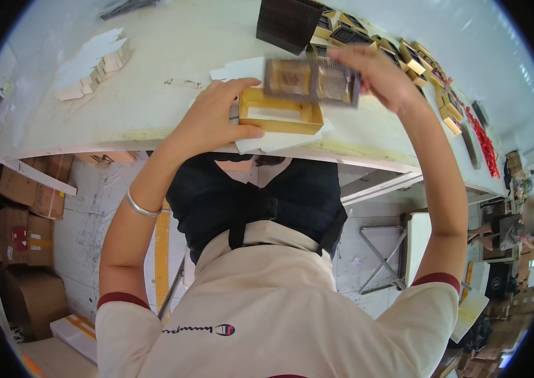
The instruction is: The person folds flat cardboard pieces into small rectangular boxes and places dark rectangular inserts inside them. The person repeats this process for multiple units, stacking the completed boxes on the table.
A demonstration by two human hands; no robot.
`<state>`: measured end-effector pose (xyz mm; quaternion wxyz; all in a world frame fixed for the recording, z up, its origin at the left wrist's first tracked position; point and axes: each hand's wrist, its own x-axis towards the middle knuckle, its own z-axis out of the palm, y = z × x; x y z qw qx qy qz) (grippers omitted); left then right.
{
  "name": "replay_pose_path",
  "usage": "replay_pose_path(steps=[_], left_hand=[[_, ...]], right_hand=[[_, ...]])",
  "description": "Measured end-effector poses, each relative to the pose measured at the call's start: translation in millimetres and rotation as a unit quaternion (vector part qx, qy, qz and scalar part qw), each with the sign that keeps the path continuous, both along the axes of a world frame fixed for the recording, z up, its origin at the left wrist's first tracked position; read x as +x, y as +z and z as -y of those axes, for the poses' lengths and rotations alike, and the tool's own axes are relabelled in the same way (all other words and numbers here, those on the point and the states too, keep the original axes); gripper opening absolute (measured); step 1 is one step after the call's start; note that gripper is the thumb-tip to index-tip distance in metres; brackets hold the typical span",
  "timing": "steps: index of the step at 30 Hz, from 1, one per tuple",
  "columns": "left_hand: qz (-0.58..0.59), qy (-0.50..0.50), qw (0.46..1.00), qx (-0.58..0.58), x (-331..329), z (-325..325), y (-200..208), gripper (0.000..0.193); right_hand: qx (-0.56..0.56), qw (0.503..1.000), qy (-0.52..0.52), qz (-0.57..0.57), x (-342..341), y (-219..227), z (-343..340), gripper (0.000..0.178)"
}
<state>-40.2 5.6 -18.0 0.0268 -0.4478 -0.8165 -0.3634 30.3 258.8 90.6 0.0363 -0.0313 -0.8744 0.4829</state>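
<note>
While the left hand [213, 120] rests on the near left end of a gold box [279, 118], its fingers are curled around that end, the thumb along the front wall and the fingertips over the back rim, so it is closed on the box and keeps it on the table; the right hand [374, 75] is raised just above and behind the box, and it pinches the right end of a dark tray insert [311, 80] between the thumb and the fingers, so this hand is also closed on a thing. The insert is blurred, so its small details cannot be told; it looks flat, brownish and see-through with several pockets, and its long axis goes left to right, nearly parallel with the long axis of the box. The box lies directly below and a little nearer to the person than the insert; the two overlap in the view, and I cannot tell if they touch. The box is shallow, rectangular and open on top, with a pale inside; it sits on white paper sheets [267, 142] near the front edge of the white table [166, 69]. Farther out, a dark stack of trays [289, 22] stands behind; a row of more gold boxes [418, 63] runs along the right; folded white cartons [94, 63] lie at the left.
</note>
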Motion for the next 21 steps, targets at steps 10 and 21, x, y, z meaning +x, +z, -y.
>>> replay_pose_path(steps=[10,21], left_hand=[[0.003,-0.036,0.999,-0.009,18,-23,14,0.073],[0.102,-0.101,0.989,-0.027,-6,-14,14,0.067]], right_hand=[[-0.001,0.965,-0.024,0.260,-9,-38,-23,0.031],[0.096,0.969,0.228,0.011,31,-24,-29,0.033]])
